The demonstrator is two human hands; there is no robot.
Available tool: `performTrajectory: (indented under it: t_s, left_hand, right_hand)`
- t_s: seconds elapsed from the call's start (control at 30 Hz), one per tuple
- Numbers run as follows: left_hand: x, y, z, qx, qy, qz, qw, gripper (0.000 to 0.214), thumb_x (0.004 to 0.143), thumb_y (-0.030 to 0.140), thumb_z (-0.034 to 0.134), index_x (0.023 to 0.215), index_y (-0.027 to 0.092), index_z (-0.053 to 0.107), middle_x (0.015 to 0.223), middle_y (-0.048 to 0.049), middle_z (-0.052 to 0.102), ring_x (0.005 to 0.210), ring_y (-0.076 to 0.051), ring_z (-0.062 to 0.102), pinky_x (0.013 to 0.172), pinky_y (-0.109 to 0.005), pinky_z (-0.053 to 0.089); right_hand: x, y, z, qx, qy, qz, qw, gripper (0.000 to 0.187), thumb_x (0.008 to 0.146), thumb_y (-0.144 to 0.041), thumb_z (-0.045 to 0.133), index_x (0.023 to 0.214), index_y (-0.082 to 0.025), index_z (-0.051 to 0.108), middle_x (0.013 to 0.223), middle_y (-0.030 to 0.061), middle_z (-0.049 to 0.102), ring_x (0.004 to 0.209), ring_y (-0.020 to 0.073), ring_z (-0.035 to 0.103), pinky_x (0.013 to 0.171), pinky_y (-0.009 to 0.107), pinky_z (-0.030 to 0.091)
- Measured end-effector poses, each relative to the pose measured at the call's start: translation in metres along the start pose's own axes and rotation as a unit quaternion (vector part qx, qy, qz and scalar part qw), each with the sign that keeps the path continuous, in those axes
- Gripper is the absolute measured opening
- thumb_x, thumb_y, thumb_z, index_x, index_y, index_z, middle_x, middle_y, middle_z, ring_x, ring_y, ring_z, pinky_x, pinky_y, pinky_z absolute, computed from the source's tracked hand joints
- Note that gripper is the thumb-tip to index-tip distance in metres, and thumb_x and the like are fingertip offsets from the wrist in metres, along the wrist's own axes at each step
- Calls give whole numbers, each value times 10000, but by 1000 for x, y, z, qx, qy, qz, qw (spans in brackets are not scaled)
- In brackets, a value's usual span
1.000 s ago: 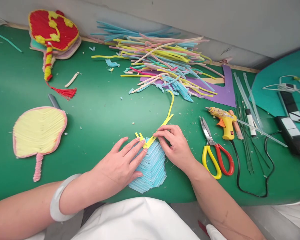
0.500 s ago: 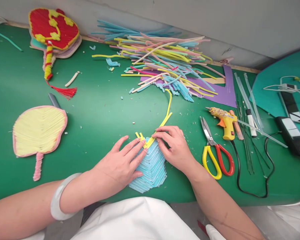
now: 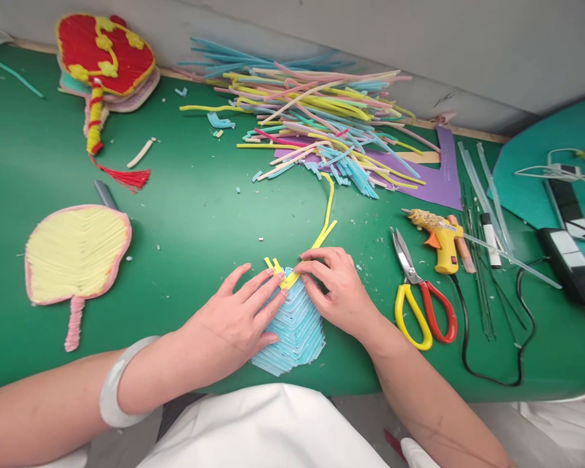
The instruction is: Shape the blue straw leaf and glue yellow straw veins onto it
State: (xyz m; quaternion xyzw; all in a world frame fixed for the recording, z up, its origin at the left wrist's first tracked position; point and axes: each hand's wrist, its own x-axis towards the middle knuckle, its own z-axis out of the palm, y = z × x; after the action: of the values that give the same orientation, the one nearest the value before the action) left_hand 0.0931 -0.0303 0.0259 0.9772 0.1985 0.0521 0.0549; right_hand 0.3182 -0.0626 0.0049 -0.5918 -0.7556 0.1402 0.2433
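Observation:
A blue fan-shaped panel, made of pipe cleaners laid in V-shaped rows, lies near the table's front edge. Across its top run yellow pipe cleaners; one long strand reaches up and away past my right hand. My left hand rests flat on the panel's left side, fingers spread, with fingertips on the yellow ends. At the panel's upper right, my right hand has thumb and fingertips closed on the yellow pipe cleaner. My fingers partly cover the panel's upper edges.
Scissors and a yellow hot glue gun with its cord lie at right. A heap of coloured pipe cleaners sits at the back over purple sheet. A yellow fan and a red fan lie at left.
My right fingertips have shifted slightly left along the yellow pipe cleaner. My left hand stays in place on the blue panel.

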Motion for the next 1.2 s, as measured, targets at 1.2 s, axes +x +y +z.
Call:
performTrajectory:
  t_s: [1.2]
  left_hand:
    - [-2,-2,6,-29,-6,-1,1000,488,954,420,517,1322,103,558,1448,-198,502,1337,-336,468,1102,-581,302]
  right_hand:
    - [-1,-5,4,-14,-21,-25,999,224,902,-122,533,1007,-242,692,1135,70,645,1091,242,523,898,417,432]
